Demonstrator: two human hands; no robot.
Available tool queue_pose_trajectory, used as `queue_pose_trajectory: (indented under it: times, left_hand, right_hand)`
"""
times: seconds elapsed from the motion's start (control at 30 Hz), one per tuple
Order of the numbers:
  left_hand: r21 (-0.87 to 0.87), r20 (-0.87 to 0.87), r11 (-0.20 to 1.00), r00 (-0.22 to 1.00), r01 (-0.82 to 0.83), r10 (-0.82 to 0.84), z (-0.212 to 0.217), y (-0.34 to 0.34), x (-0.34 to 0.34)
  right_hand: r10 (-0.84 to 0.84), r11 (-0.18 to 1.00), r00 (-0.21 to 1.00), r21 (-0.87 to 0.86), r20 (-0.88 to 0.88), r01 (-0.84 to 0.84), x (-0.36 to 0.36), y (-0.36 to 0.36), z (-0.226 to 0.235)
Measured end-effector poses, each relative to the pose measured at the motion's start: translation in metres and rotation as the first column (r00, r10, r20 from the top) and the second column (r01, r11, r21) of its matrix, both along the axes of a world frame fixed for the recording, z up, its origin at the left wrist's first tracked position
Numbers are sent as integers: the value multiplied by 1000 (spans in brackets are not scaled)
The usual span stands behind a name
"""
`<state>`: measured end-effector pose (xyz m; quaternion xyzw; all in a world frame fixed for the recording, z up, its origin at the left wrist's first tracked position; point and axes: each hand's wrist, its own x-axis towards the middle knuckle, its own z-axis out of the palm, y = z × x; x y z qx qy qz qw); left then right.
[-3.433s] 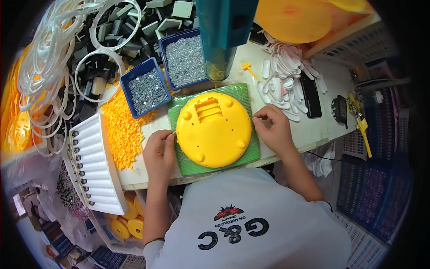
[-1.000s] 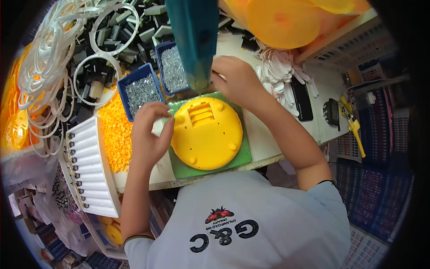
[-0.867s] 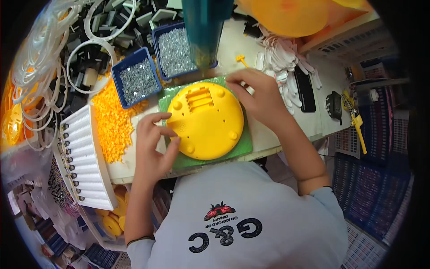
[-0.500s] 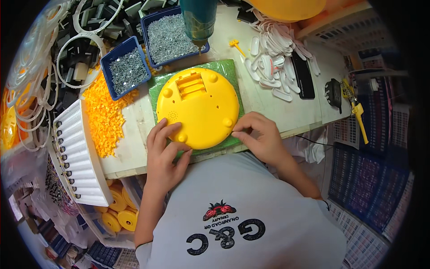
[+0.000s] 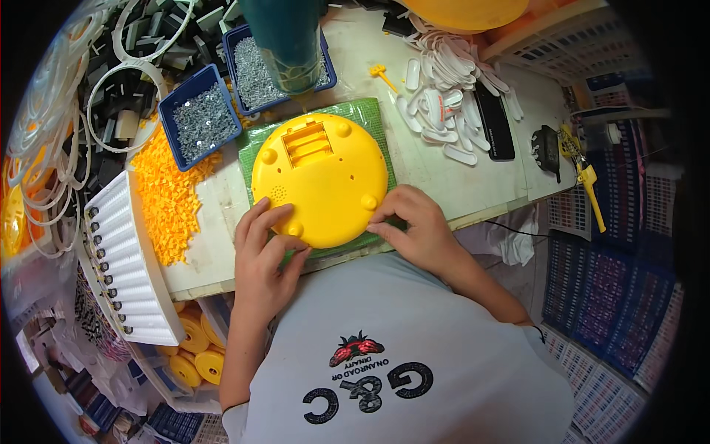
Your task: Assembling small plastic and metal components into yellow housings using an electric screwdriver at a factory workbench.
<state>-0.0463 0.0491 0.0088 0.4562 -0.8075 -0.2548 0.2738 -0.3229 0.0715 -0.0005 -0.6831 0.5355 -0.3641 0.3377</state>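
Note:
A round yellow plastic casing (image 5: 325,192) lies on a green mat (image 5: 370,111), its open battery compartment toward the far side. It has rounded feet, small holes and a patch of speaker holes. My left hand (image 5: 265,259) is at the near-left rim, two fingers resting on the casing, thumb and forefinger close together at its edge. At the near-right rim, my right hand (image 5: 418,233) pinches the edge between thumb and fingers; anything small between them is hidden. Above the far side hangs a teal power screwdriver (image 5: 285,44), touched by neither hand.
Two blue trays, a smaller one (image 5: 171,126) and a larger one (image 5: 330,63), hold small screws. Orange plastic bits (image 5: 166,207) lie beside a white foam tray (image 5: 140,274). To the right are white plastic pieces (image 5: 447,66), a black flat bar (image 5: 495,122) and a yellow hammer-shaped piece (image 5: 381,76).
The hanging screwdriver has swung left and looks larger and lower. The whole view has shifted slightly; both hands keep their places at the casing's rim.

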Motion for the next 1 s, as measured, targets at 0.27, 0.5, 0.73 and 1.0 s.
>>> queue_pose_trajectory:
  times: [0.27, 0.5, 0.73, 1.0]
  left_hand:
    - [7, -54, 999, 998, 41, -41, 0, -8, 7]
    - [-95, -129, 995, 992, -5, -8, 23, -64, 5]
    - [-243, 111, 945, 974, 221, -200, 10, -138, -46]
    - [-83, 172, 989, 979, 122, -107, 0, -139, -63]
  right_hand:
    - [-25, 997, 1000, 76, -7, 25, -10, -14, 12]
    - [-117, 963, 993, -243, -6, 112, -20, -83, 64]
    - [343, 934, 861, -35, 375, -356, 41, -150, 169]
    - [300, 944, 807, -39, 509, -326, 31, -141, 112]
